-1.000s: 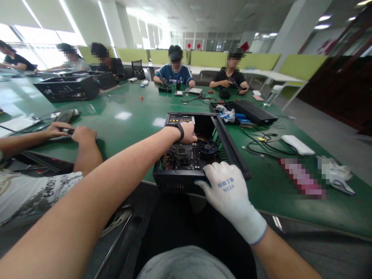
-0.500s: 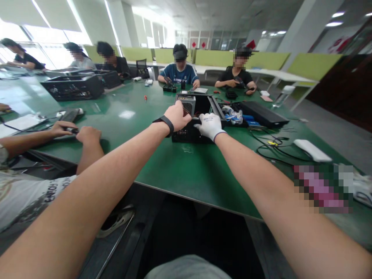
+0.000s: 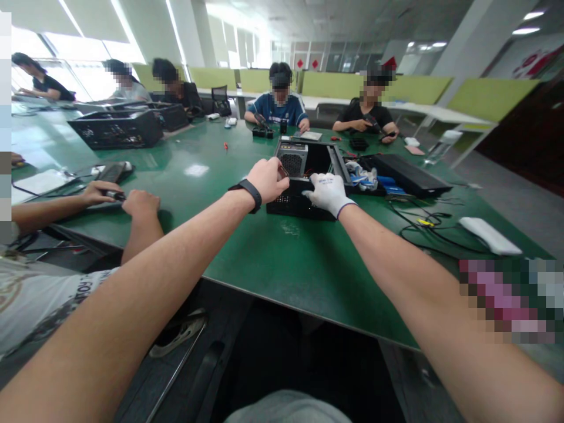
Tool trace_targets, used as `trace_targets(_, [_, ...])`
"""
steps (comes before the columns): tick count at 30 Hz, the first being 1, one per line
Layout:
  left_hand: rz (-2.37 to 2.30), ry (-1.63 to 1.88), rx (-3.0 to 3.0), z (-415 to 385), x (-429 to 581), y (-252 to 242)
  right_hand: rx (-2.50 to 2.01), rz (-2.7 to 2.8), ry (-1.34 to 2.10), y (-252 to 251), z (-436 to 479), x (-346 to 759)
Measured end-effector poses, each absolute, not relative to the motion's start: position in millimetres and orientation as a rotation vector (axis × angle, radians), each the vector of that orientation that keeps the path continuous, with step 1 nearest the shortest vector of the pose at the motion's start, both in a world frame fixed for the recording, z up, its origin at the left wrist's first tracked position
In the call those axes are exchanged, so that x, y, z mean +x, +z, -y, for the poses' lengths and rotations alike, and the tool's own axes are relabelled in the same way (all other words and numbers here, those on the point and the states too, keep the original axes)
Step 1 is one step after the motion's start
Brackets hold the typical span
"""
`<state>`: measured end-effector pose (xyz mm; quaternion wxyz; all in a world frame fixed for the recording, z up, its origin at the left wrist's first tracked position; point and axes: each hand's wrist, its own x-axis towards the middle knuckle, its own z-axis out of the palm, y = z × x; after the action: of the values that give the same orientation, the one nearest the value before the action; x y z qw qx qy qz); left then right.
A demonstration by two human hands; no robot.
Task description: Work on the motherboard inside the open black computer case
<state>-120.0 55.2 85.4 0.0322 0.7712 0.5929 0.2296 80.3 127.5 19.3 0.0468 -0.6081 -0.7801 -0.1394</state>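
A black computer case (image 3: 301, 209) lies open-topped on the green table, a grey power supply unit (image 3: 294, 160) in its back left part. My left hand (image 3: 268, 180), bare with a black wristband, is closed at the case's near left corner. A thin brownish edge shows at its fingertips; I cannot make out what it is. Over the near wall of the case lies my right hand (image 3: 328, 191) in a white glove, its fingers over the rim and its thumb on the outer face. Both hands hide part of the near wall.
Right of the case lie a long black panel (image 3: 409, 173), blue-and-white gloves (image 3: 362, 176), black cables (image 3: 418, 229) and a white bar-shaped object (image 3: 490, 235). A neighbour's hands (image 3: 140, 202) work at the left. Another open case (image 3: 117, 129) stands farther left; people sit opposite.
The view has shifted slightly, so everything sits a little farther right. My left hand has drawn slightly away from the power supply, toward the corner; my right hand stays on the case rim.
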Motion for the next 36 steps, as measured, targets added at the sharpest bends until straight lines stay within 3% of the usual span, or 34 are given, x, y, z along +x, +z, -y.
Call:
trace_targets(8, [-1.724,0.433,2.572,-44.8,-92.8,91.5,-1.767,2.361,-0.513,15.4,-3.6,90.4])
trace_targets(22, [-1.481,-0.734,2.680,-11.6,-35.0,52.7,-1.604,2.365,-0.360,11.3,184.0,107.6])
trace_targets(36, [-1.489,-0.891,2.601,-30.8,-31.1,7.3,-1.600,2.341,-0.309,11.4,194.7,107.6])
